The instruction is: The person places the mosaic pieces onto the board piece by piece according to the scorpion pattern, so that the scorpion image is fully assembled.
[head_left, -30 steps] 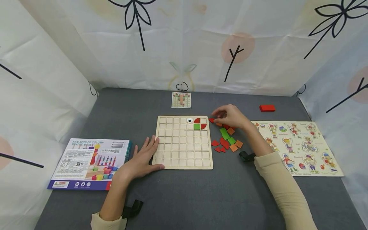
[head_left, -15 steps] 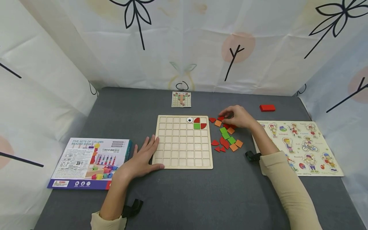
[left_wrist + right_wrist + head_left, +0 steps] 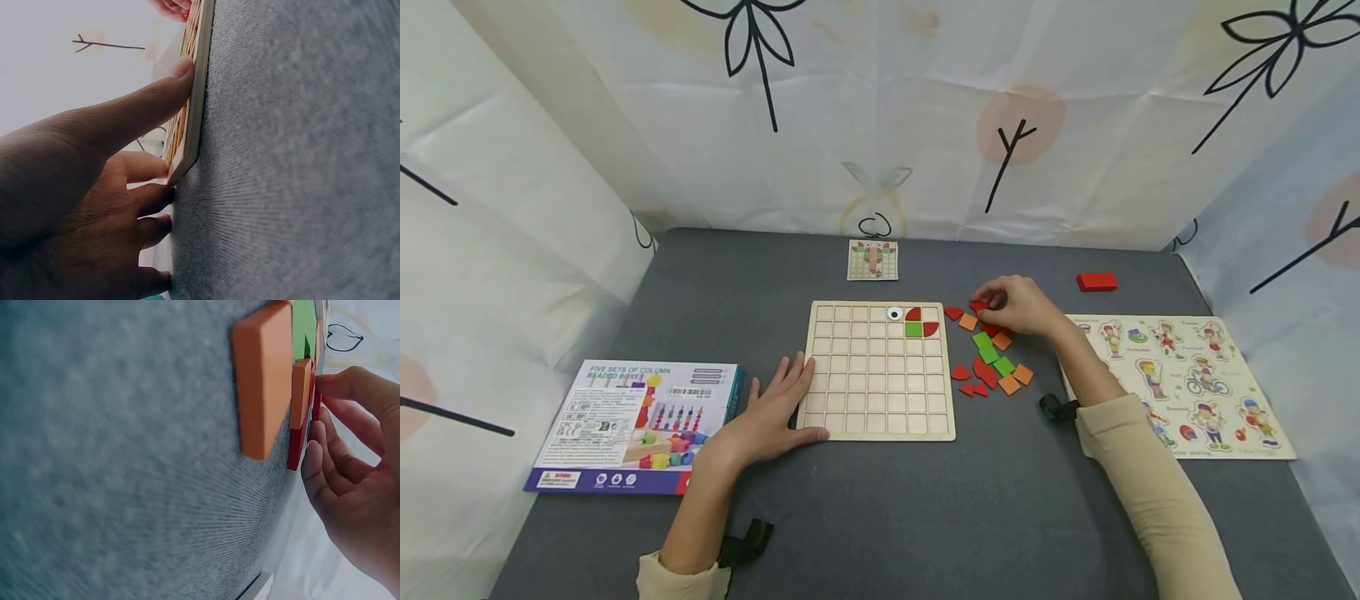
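A pale wooden grid board (image 3: 876,375) lies mid-table, with a white eye tile (image 3: 895,314), a green square (image 3: 913,329) and two red quarter-circles in its upper right cells. My left hand (image 3: 767,417) rests spread at the board's left edge; in the left wrist view its thumb (image 3: 150,109) lies on the rim. Right of the board, my right hand (image 3: 1018,304) pinches a red wooden piece (image 3: 317,405) between thumb and fingers at the top of a loose pile. The piece's full shape is hidden by the fingers. Orange squares (image 3: 1010,385) and green squares (image 3: 987,350) lie below.
A small pattern card (image 3: 872,260) lies behind the board. At the left is a boxed toy (image 3: 632,429); at the right, a picture board (image 3: 1202,387) lies under the right forearm. A red block (image 3: 1097,282) sits at the back right. Cloth walls stand around.
My right hand has shifted slightly right, from a red piece near the board's edge to another red piece, and has stayed there over the last half second. The left hand has not moved.
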### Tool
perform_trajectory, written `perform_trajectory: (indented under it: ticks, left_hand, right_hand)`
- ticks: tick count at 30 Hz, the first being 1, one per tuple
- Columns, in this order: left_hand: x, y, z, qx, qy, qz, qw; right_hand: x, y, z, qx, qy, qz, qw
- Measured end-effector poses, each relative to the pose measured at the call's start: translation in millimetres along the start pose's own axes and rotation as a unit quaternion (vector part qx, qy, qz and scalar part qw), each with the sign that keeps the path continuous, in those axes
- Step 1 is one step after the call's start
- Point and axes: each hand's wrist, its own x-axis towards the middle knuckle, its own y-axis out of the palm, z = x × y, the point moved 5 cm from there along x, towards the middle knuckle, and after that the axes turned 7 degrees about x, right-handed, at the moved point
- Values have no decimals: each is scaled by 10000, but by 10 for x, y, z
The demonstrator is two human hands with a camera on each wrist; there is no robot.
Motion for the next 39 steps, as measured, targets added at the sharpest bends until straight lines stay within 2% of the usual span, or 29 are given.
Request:
perform_trajectory:
  ticks: [9, 22, 32, 39]
  left_hand:
    - [-5, -2, -3, 2, 1, -11, 10000]
    - [-7, -7, -17, -4, 23, -23, 10000]
    - [-13, -5, -11, -12, 6, 15, 10000]
    - [-13, -4, -13, -35, 30, -15, 10000]
  right_hand:
    - [-71, 68, 178, 349, -116, -119, 9993]
    - [-83, 348, 542, 1014, -417, -14, 9940]
    - [-26, 585, 827, 847, -639, 150, 9942]
    - [103, 708, 990, 455, -544, 203, 9973]
